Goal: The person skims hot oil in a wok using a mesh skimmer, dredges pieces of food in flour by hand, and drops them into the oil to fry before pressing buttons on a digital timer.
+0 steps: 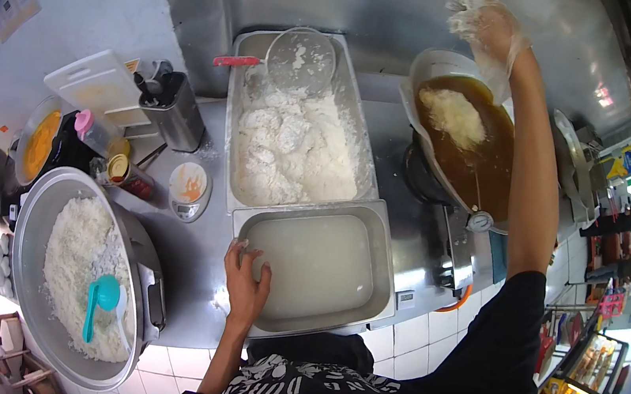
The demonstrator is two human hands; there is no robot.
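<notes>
My left hand (pixel 244 283) is at the left rim of a metal tray (pixel 387 286) of cloudy pale liquid (pixel 307 260), its thumb and fingers apart. My right hand (pixel 489 28), in a clear plastic glove, is raised above the far side of a wok (pixel 421 71). Its fingers reach out to the left with nothing visible in them. Below it, a pale battered piece of food (pixel 453 118) lies in the brown oil (pixel 455 167). Behind the liquid, a tray of white flour (pixel 330 143) contains several coated lumps (pixel 272 131) and a red-handled sieve (pixel 302 60).
A dial thermometer (pixel 480 221) sits at the wok's near edge. To the left are a large pot (pixel 35 240) of rice (pixel 78 245) with a teal scoop (pixel 106 293), a small scale (pixel 188 204), cans and a metal utensil holder (pixel 178 119). A wall (pixel 341 1) stands behind the trays.
</notes>
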